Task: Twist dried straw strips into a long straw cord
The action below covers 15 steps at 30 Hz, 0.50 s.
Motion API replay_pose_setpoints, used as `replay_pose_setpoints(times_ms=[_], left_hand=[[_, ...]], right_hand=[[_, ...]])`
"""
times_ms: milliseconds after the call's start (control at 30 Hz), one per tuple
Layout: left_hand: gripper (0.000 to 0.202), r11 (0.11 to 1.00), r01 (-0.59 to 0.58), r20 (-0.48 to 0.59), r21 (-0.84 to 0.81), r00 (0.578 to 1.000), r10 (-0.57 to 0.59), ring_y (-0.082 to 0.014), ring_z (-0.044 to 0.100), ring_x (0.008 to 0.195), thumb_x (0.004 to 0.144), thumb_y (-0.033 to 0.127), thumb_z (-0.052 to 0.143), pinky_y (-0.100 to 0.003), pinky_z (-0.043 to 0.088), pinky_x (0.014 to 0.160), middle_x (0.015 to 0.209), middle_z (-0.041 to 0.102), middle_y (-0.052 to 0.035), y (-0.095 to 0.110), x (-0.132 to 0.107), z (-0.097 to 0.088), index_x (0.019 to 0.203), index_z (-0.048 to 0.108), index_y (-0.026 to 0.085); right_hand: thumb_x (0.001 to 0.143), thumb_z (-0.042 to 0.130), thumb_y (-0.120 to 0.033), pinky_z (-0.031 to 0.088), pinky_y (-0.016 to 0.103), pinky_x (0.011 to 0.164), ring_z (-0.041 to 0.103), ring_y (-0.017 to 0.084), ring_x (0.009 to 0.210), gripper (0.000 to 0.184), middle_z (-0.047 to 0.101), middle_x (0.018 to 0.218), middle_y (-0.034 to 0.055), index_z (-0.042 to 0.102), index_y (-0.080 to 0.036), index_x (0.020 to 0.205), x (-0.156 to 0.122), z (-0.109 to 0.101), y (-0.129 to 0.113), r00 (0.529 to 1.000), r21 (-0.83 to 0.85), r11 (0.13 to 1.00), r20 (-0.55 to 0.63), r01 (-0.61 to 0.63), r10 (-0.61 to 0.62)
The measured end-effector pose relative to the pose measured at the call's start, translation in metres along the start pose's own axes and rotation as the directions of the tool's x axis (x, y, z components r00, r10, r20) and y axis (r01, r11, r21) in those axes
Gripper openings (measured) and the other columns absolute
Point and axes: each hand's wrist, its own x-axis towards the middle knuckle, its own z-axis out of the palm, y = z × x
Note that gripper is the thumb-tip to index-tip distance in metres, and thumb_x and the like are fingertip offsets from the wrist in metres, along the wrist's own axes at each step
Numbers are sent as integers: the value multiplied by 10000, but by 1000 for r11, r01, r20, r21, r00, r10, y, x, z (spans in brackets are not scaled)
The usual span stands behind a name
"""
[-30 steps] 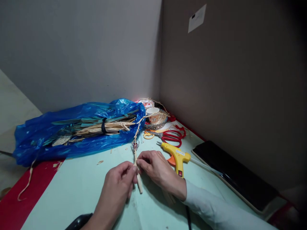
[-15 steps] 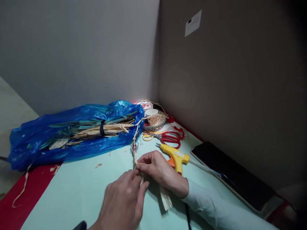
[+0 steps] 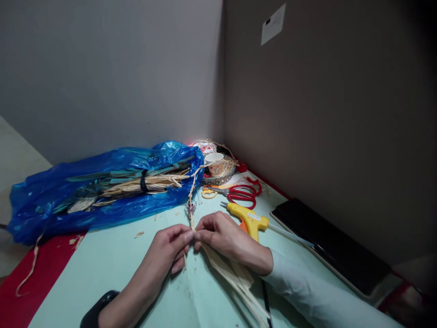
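A thin braided cord of pale dried plant strips [image 3: 191,196] runs down from the basket area to my fingertips. My left hand [image 3: 174,246] pinches the cord's lower end, thumb against fingers, with a short strip end poking out below. Right beside it, my right hand [image 3: 218,237] is also closed in a pinch on the same spot. Loose flat strips [image 3: 228,273] fan out from under my right hand toward the lower right. A yellow glue gun [image 3: 249,218] with a clear glue stick lies just behind my right hand.
At the left, a blue plastic bag [image 3: 102,159] holds a tied bundle of dried strips [image 3: 160,182]. Red-handled scissors [image 3: 241,196], a paper cup [image 3: 215,166] and a woven basket [image 3: 229,171] stand toward the corner. A black flat case [image 3: 324,246] lies along the right wall.
My left hand has turned and drawn left, its fingers now pinching the cord end beside my right hand. The loose strips now spread out at the lower right.
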Motion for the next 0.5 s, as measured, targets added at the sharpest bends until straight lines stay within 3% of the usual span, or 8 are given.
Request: replay_pose_setpoints(times_ms=[133,267,333,500], left_hand=[[282,980,-29,-31,198,999,36,-45,259,345,725,425,607,-187,164,354,476,384,89,1,2,-3,637,589,157],[238,904,-140,-66,403,981,182,-87,329,463,745,346,587,-198,230,425,508,393,66,3,-1,-3,592,570,165],[252,904,-150,-69,401,979,193,-97,336,484,742,351,580,-200,242,434,509,388,62,3,-2,-3,570,550,169],[289,977,-36,-65,212,997,51,-78,278,413,681,435,624,-189,210,371,459,350,87,1,-1,-3,570,542,181]], right_hand=[[800,567,-278,271,210,522,439,102,543,219,582,544,-21,703,-158,677,-1,-1,-1,1000,-176,984,-9,12,-14],[833,539,-267,258,226,539,439,107,542,232,604,575,-4,703,-171,699,-5,1,-3,996,-332,941,-43,59,-77],[839,527,-242,270,233,558,493,120,577,223,648,627,23,711,-173,735,-7,3,-5,995,-391,919,-63,49,-80],[865,498,-254,270,241,561,553,140,619,239,687,687,49,701,-184,758,-8,3,-7,995,-476,878,-53,44,-79]])
